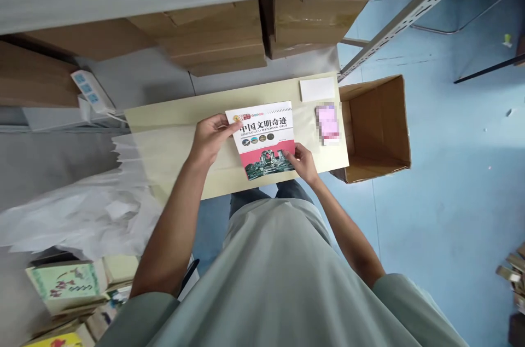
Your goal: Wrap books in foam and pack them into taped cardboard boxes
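A book (266, 136) with a white and red cover and Chinese title lies face up on a small pale table (172, 117). My left hand (211, 136) grips its upper left edge, thumb on the cover. My right hand (302, 162) pinches its lower right corner. Both hands are closed on the book.
A pink blurred item (327, 123) and a white card (317, 88) lie on the table's right part. An open cardboard box (379, 128) stands on the blue floor to the right. Clear plastic bags (106, 194) are piled left, stacked books (69, 292) lower left, cartons (221, 35) behind.
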### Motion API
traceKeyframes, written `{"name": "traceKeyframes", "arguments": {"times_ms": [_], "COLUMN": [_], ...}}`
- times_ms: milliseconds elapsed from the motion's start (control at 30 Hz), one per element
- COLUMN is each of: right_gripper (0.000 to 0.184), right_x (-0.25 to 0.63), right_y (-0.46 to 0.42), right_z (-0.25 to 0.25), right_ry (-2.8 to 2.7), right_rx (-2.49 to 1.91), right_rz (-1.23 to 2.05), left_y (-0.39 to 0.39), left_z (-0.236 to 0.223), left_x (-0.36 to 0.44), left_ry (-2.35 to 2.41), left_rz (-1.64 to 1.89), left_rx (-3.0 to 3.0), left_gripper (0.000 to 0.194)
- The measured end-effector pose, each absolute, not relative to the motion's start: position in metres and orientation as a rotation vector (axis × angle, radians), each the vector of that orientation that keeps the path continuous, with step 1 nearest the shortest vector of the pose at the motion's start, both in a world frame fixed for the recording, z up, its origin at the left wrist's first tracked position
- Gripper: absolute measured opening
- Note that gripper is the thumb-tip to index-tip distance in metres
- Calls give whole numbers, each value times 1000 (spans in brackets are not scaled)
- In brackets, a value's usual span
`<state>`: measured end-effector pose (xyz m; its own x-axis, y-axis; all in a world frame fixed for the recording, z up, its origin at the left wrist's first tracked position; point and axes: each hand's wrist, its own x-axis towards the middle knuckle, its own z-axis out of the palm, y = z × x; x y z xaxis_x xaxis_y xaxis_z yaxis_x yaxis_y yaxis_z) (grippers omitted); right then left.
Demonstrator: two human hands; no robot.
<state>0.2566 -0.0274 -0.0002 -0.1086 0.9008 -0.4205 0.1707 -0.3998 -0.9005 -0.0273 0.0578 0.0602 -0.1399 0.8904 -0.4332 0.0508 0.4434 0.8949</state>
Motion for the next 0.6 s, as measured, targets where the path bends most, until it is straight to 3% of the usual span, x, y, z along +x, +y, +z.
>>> {"name": "traceKeyframes", "arguments": {"times_ms": [167,333,600], "right_gripper": [40,22,26], "right_x": [266,253,248], "right_y": [-29,-20,-30], "right_z": [-31,-60,-71], "right_ry": [-1208,-1280,-1464], "right_rx": [-1835,-2027,-1984], "right_rz": [1467,1371,1213], "left_y": [57,65,66], "left_z": [-12,-56,-94], "left_x": [-9,-8,-7], "left_ry": [1653,1738,1783], "left_rz": [874,870,1013], "left_rx": [604,551,604], "left_gripper": [58,49,45]}}
